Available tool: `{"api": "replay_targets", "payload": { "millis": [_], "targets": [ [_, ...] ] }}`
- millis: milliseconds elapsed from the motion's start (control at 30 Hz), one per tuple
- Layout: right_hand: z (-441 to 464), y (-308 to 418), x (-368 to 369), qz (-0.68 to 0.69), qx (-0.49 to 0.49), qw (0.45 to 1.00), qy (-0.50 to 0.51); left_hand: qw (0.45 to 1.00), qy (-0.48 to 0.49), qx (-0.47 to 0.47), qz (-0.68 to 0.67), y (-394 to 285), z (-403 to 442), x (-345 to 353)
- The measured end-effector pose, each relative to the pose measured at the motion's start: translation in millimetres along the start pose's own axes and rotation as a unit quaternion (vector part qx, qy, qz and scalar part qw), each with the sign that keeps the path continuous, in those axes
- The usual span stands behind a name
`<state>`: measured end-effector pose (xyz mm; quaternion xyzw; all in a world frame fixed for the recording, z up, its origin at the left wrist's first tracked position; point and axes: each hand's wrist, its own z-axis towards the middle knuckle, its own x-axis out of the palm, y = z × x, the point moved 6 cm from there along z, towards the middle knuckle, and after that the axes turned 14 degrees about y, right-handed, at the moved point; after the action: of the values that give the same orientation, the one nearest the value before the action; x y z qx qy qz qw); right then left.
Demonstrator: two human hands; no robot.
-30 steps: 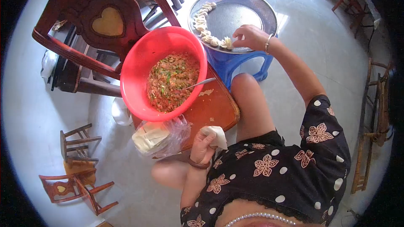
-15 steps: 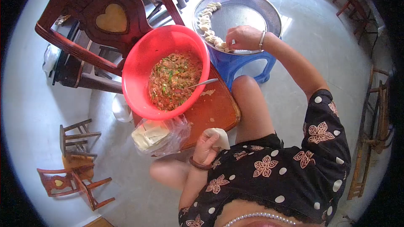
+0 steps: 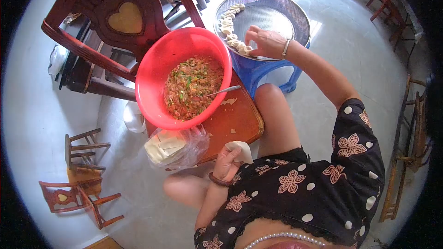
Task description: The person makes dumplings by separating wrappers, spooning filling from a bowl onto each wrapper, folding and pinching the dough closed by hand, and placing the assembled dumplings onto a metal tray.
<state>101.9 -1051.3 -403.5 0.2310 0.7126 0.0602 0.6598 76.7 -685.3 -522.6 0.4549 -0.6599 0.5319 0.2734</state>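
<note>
My left hand (image 3: pixel 226 163) is closed around white wrappers (image 3: pixel 243 152) near my lap. My right hand (image 3: pixel 266 42) is over the round mesh tray (image 3: pixel 270 18), its thumb and fingers apart at the lower end of a curved row of folded dumplings (image 3: pixel 227 25). The tray rests on a blue stool (image 3: pixel 260 70). A red basin (image 3: pixel 152 64) of chopped filling (image 3: pixel 189 87), with a metal spoon (image 3: pixel 221 91) in it, stands on the wooden chair seat (image 3: pixel 240 122). A plastic bag with stacked wrappers (image 3: pixel 165 146) lies at the seat's left edge.
The chair's carved backrest (image 3: pixel 110 14) rises behind the basin at the upper left. Small wooden chairs (image 3: pixel 85 198) are on the floor at the lower left. A wooden rack (image 3: pixel 410 143) stands at the right, with more chairs (image 3: pixel 385 0) at the upper right.
My right hand's fingers have opened at the end of the dumpling row, where they were pinched together. My left hand keeps hold of the wrappers. The view has shifted slightly.
</note>
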Motion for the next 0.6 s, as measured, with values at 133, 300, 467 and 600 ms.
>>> {"api": "replay_targets", "payload": {
  "millis": [133, 300, 467, 600],
  "targets": [
    [7.8, -17.4, 14.5, 0.044, -0.019, 0.999, -0.003, 1.000, 0.003, 0.005, 0.005, 1.1, -2.0, -2.4],
    [16.2, -21.1, 22.5, -0.003, -0.055, 0.998, 0.038, 0.999, 0.014, 0.011, -0.032, 1.2, -5.1, -5.7],
    [6.8, 4.0, 18.2, -0.136, -0.084, 0.987, 0.009, 0.999, 0.007, 0.019, -0.043, 1.6, -7.8, -13.5],
    [7.5, 21.9, 16.5, -0.237, -0.077, 0.968, 0.038, 0.999, -0.011, 0.018, -0.043, 1.2, -12.4, -13.7]
  ]
}}
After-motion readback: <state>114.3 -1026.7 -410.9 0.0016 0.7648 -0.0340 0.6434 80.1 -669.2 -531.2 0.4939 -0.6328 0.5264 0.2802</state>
